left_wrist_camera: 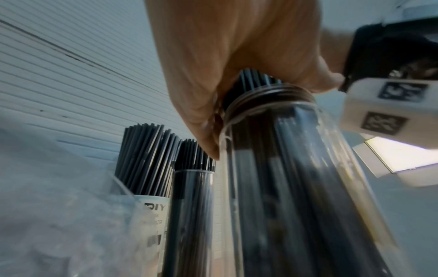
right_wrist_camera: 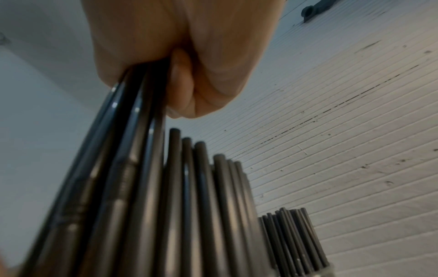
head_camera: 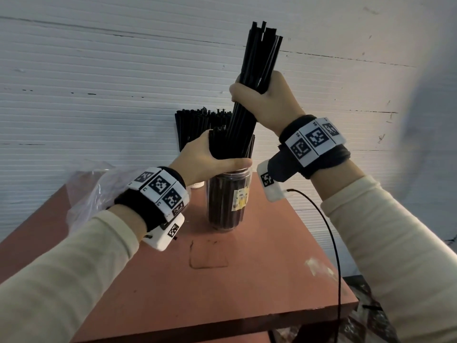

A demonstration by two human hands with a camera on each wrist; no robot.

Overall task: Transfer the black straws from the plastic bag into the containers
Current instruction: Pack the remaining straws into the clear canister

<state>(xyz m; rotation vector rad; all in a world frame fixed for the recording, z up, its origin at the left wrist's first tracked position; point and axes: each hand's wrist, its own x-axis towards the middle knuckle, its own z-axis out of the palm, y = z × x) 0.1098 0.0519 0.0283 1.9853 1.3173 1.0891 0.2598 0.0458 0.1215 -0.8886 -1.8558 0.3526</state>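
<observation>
1. A clear jar (head_camera: 226,201) is stood upright near the middle of the red table (head_camera: 247,280), well clear of the table's near edge; open tabletop is seen in front.
2. The right hand (head_camera: 267,100) is clenched round a bundle of black straws (head_camera: 257,68), long axis nearly upright, tops tilted right, lower ends at the jar mouth.
3. Straws standing in the jar are gripped by the left hand (head_camera: 210,159).
4. The plastic bag (head_camera: 89,194) is crumpled at the left edge.

Dim, cool light is washing the head view, its edges bowing. A bright panel (left_wrist_camera: 403,157) is glaring beside the left hand's fingers (left_wrist_camera: 208,120); straws (right_wrist_camera: 142,206) below the right hand's fingers (right_wrist_camera: 180,90) are blurring.
</observation>
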